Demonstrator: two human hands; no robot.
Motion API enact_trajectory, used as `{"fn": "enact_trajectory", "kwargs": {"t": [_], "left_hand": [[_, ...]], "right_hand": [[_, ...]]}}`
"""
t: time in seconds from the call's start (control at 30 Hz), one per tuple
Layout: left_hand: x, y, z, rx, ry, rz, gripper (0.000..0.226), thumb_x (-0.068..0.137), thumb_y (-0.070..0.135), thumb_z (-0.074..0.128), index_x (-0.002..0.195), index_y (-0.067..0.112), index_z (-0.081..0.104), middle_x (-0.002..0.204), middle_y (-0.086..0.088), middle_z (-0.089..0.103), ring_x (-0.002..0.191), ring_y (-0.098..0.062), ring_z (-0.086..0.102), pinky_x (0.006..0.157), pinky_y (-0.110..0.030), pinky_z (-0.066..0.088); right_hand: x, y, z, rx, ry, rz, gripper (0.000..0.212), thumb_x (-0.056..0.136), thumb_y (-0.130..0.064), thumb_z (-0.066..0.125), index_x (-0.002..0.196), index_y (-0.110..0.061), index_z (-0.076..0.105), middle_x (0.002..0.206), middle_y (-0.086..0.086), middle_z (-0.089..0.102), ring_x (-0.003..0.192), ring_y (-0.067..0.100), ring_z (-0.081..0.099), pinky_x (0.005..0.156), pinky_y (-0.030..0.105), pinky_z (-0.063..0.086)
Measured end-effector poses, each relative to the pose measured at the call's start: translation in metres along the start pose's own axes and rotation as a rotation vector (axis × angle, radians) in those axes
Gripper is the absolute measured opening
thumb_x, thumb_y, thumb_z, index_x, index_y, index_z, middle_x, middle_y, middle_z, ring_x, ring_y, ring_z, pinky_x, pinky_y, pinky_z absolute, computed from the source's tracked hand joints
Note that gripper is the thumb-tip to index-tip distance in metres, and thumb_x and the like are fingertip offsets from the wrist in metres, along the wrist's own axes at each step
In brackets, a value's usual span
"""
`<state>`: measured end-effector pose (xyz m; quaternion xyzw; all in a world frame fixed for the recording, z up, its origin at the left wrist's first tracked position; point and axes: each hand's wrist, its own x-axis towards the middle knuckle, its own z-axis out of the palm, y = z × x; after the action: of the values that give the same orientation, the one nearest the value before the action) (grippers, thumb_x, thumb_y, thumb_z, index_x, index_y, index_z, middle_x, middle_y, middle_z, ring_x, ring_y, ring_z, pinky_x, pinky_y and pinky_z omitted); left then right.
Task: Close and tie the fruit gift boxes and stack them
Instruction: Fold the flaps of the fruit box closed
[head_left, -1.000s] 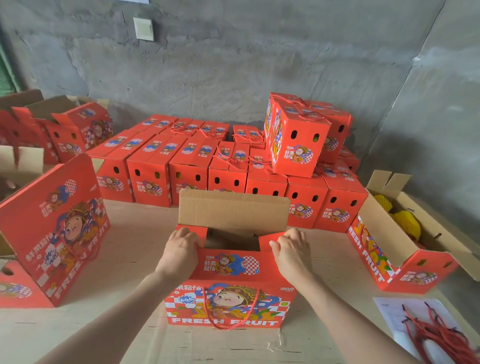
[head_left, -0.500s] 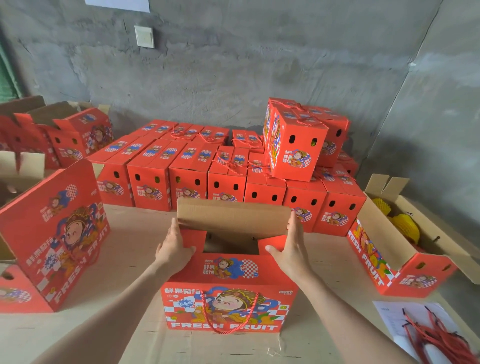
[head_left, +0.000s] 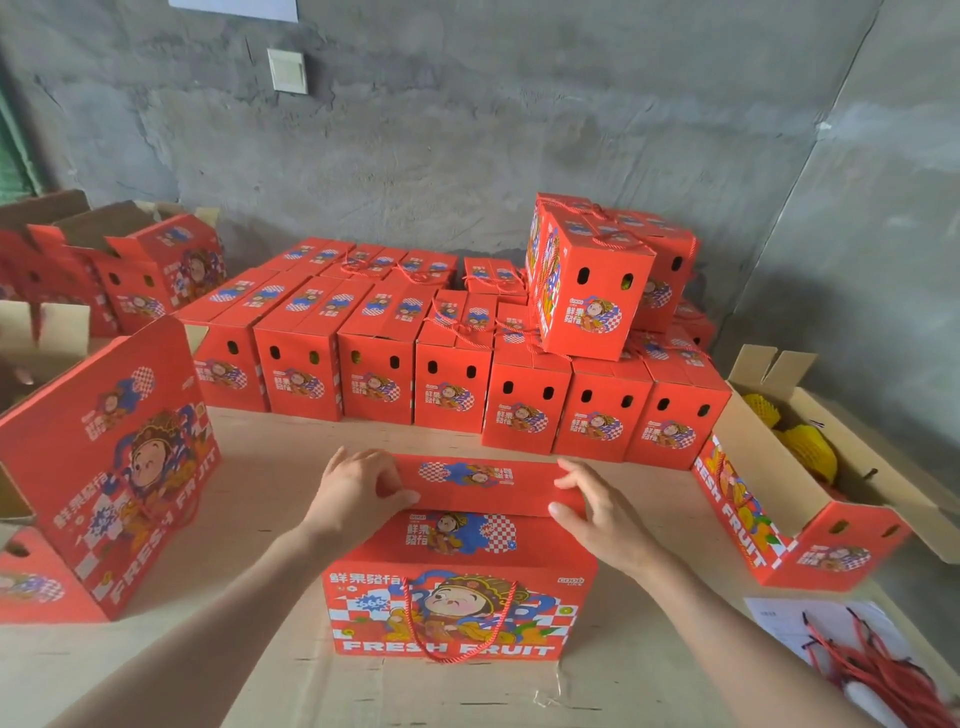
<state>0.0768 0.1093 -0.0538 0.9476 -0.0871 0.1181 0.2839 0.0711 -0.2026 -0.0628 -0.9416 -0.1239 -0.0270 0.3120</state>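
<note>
A pale wooden desk (head_left: 291, 467) stands against a rough grey concrete wall (head_left: 467, 130) that carries a white switch plate (head_left: 287, 70). Along the back of the desk, rows of closed red fruit boxes (head_left: 452, 384) stand side by side, and a few more closed ones (head_left: 592, 291) are stacked on top of them toward the right, some with red cord tied across their lids. At the right edge an open box (head_left: 810, 540) lies with its flaps spread, yellow net-wrapped fruit (head_left: 810, 452) showing inside. Another open box (head_left: 104, 467) stands at the left with its printed side tilted up. Loose red cords (head_left: 857, 665) lie on a white sheet at the near right corner. The gift box being closed (head_left: 457, 587) sits at the near middle of the desk, a red rope handle (head_left: 457, 629) hanging down its front. Its far lid flap (head_left: 483, 483) is folded over toward the near flap. The left hand (head_left: 358, 493) rests on the flap's left end, fingers lightly bent over it and thumb at its near edge. The right hand (head_left: 602, 514) touches the flap's right end with fingers spread and mostly straight. Neither hand clasps anything.
</note>
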Motion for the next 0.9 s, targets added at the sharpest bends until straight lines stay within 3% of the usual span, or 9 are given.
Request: {"fn": "enact_trajectory", "kwargs": {"t": [0.03,0.1,0.17,0.27,0.37,0.5,0.77,0.9], "left_hand": [[0.008,-0.002,-0.003,0.051,-0.108,0.001,0.038,0.078,0.048,0.071,0.103,0.020,0.062,0.132,-0.003,0.055,0.123,-0.021,0.046,0.116,-0.044,0.017],[0.024,-0.005,-0.010,0.166,-0.366,0.026,0.083,0.074,0.067,0.061,0.140,0.024,0.039,0.153,0.001,0.029,0.142,-0.018,0.022,0.116,-0.039,0.011],[0.035,-0.004,-0.015,0.268,-0.542,0.088,0.104,0.063,0.088,0.040,0.149,0.033,0.020,0.152,0.002,0.029,0.139,-0.019,0.026,0.113,-0.038,0.017],[0.043,-0.007,-0.013,0.393,-0.611,0.190,0.124,0.043,0.102,0.001,0.149,0.040,0.015,0.138,0.000,0.042,0.127,-0.021,0.040,0.105,-0.036,0.029],[0.042,-0.012,-0.006,0.506,-0.524,0.294,0.122,0.044,0.097,-0.014,0.149,0.042,0.013,0.138,0.001,0.043,0.124,-0.021,0.042,0.104,-0.035,0.031],[0.040,-0.015,0.001,0.518,-0.439,0.336,0.117,0.049,0.092,-0.019,0.149,0.041,0.013,0.137,0.001,0.045,0.124,-0.021,0.042,0.105,-0.035,0.031],[0.041,-0.017,0.003,0.545,-0.432,0.369,0.103,0.059,0.087,-0.018,0.149,0.042,0.005,0.133,-0.001,0.043,0.119,-0.022,0.043,0.103,-0.035,0.032],[0.042,-0.018,0.004,0.518,-0.437,0.345,0.101,0.058,0.087,-0.019,0.148,0.045,0.002,0.133,-0.001,0.040,0.120,-0.022,0.041,0.105,-0.036,0.030]], "right_hand": [[0.004,-0.001,-0.004,-0.040,-0.052,-0.005,0.028,0.093,-0.037,0.056,0.118,-0.026,0.049,0.153,-0.008,0.030,0.143,0.007,0.020,0.108,0.023,0.022],[0.014,-0.008,-0.010,-0.179,-0.189,-0.038,0.045,0.093,-0.047,0.051,0.135,-0.035,0.040,0.159,-0.009,0.016,0.146,0.006,0.006,0.115,0.031,0.015],[0.027,-0.017,-0.014,-0.328,-0.333,-0.070,0.059,0.093,-0.056,0.044,0.147,-0.046,0.020,0.161,-0.007,0.006,0.147,0.010,0.001,0.117,0.034,0.007],[0.041,-0.023,-0.017,-0.440,-0.457,-0.081,0.058,0.094,-0.062,0.036,0.146,-0.053,0.011,0.161,-0.002,0.006,0.148,0.018,0.006,0.117,0.038,0.008],[0.041,-0.018,-0.016,-0.465,-0.420,-0.123,0.052,0.095,-0.061,0.032,0.144,-0.056,0.014,0.157,-0.001,0.019,0.143,0.020,0.021,0.114,0.038,0.020],[0.039,-0.012,-0.011,-0.485,-0.349,-0.191,0.048,0.098,-0.056,0.030,0.143,-0.056,0.015,0.149,-0.001,0.030,0.138,0.019,0.027,0.112,0.035,0.022],[0.037,-0.009,-0.007,-0.510,-0.327,-0.232,0.045,0.098,-0.056,0.020,0.135,-0.063,-0.004,0.145,0.002,0.031,0.137,0.020,0.024,0.111,0.037,0.021],[0.037,-0.012,-0.006,-0.506,-0.315,-0.235,0.046,0.100,-0.051,0.022,0.139,-0.061,0.000,0.142,0.002,0.033,0.136,0.020,0.024,0.112,0.037,0.022]]}}
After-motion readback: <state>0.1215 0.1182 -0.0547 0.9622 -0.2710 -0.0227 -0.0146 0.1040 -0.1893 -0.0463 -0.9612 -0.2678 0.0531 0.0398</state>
